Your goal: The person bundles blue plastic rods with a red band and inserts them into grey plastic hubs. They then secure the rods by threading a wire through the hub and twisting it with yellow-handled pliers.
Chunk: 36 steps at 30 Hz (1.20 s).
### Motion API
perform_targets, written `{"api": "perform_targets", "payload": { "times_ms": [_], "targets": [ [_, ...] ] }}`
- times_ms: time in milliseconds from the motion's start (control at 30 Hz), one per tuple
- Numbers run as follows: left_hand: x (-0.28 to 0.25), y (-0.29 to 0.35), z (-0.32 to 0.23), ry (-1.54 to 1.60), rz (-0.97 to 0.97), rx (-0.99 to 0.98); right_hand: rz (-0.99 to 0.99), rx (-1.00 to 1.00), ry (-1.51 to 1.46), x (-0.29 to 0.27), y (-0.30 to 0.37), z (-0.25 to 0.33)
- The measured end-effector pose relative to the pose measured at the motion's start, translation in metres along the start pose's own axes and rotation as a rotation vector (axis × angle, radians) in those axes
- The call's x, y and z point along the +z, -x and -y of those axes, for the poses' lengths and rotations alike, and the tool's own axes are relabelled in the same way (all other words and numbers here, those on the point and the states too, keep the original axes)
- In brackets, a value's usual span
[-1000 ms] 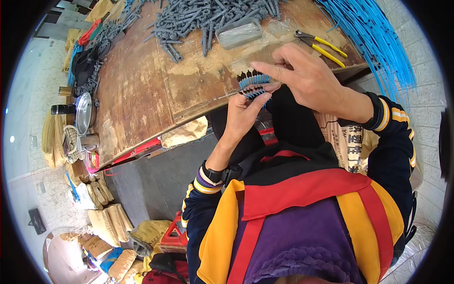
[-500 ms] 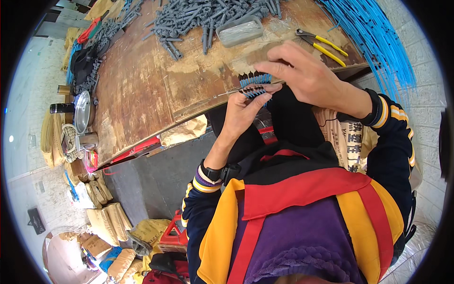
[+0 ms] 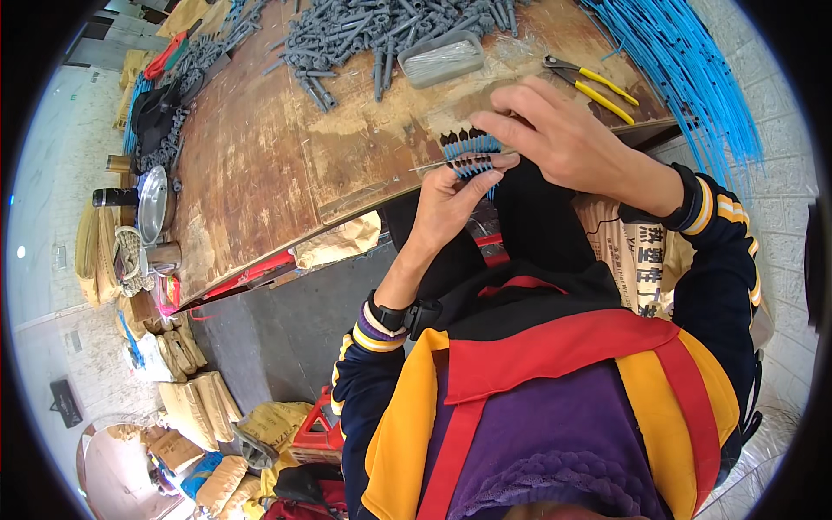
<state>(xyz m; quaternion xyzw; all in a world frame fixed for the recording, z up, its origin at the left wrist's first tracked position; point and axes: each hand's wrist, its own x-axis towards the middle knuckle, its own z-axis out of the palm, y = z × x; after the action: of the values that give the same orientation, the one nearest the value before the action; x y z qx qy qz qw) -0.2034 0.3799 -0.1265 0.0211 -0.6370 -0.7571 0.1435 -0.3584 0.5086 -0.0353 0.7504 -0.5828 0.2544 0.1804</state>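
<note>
My left hand is closed around a row of short blue plastic pieces with black tips, held just over the table's near edge. The pieces lie side by side and stand up from between thumb and fingers. My right hand reaches in from the right, its fingers curled at the upper black tips. Whatever its fingertips pinch is hidden or too small to name. A wristband and a watch-like device sit on my left wrist.
The wooden table carries a heap of grey plastic parts, a clear tray of thin pins and yellow-handled pliers. Long blue strips hang over its right side. A metal bowl stands at the left edge.
A thin rod that stuck out left of my left hand shows much less now. Both hands have shifted very slightly to the right and still work at the same blue pieces.
</note>
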Motion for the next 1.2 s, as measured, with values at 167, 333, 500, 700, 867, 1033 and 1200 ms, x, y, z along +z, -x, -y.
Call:
{"api": "perform_targets", "payload": {
  "times_ms": [167, 333, 500, 700, 867, 1033, 1200],
  "targets": [
    [0.001, -0.001, 0.003, -0.001, 0.000, 0.009, 0.020, 0.007, 0.006, -0.004, 0.000, 0.001],
    [0.002, -0.003, 0.006, -0.002, -0.008, 0.001, 0.015, 0.039, -0.120, 0.004, 0.003, -0.002],
    [0.002, 0.000, 0.010, -0.035, -0.017, -0.028, -0.097, -0.074, -0.206, 0.014, 0.000, -0.007],
    [0.024, 0.000, -0.024, 0.141, -0.088, -0.118, -0.515, 0.021, -0.153, 0.037, 0.014, -0.050],
    [0.041, -0.023, -0.111, -0.072, -0.084, 0.076, -0.088, 0.710, -1.881, 0.080, 0.024, -0.031],
    [0.017, -0.081, -0.150, -0.157, -0.220, 0.041, 0.119, 0.704, -2.141, 0.092, 0.033, 0.002],
    [0.033, -0.022, -0.135, -0.332, -0.077, 0.324, -0.112, 0.547, -1.743, 0.104, 0.064, 0.024]
  ]
}}
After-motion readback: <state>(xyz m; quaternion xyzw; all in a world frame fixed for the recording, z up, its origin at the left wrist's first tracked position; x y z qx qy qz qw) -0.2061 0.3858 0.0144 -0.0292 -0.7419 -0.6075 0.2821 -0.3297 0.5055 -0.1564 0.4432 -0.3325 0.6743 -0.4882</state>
